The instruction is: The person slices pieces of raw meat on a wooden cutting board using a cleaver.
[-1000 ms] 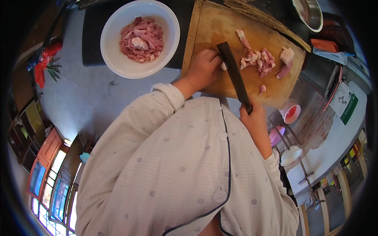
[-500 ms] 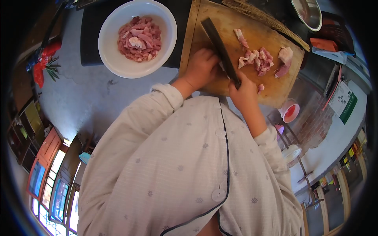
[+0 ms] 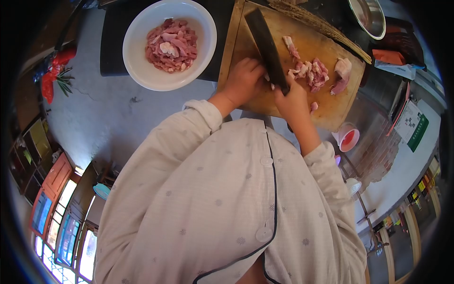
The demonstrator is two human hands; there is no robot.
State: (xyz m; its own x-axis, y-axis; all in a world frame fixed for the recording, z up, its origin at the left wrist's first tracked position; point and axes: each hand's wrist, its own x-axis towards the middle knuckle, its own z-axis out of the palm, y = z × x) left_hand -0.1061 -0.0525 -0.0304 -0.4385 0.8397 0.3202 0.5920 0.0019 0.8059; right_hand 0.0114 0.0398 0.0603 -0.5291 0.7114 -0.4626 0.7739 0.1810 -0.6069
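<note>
My right hand point(image 3: 292, 100) is wrapped round the handle of a dark, broad-bladed cleaver point(image 3: 266, 47), whose blade points away from me over the wooden cutting board point(image 3: 326, 113). Left of the blade, my left hand point(image 3: 243, 80) has its fingers curled down onto a small piece of meat point(image 3: 267, 77), mostly hidden by the fingers and cleaver. To the right of the blade lie a clump of raw meat point(image 3: 318, 75), a narrow strip point(image 3: 291, 46), a larger fatty chunk point(image 3: 341, 75) and a small bit point(image 3: 314, 107).
A white bowl point(image 3: 130, 57) of cut meat point(image 3: 171, 47) stands left of the board. A bundle of dry stalks point(image 3: 326, 29) lies along the board's far edge. A metal bowl point(image 3: 380, 26) sits at the far right, and a pink-and-white container point(image 3: 347, 137) is below the board's right corner.
The cleaver has turned, so more of its flat side shows, and my right hand has shifted slightly away from me. My left hand stays curled beside the blade. The view has shifted a little.
</note>
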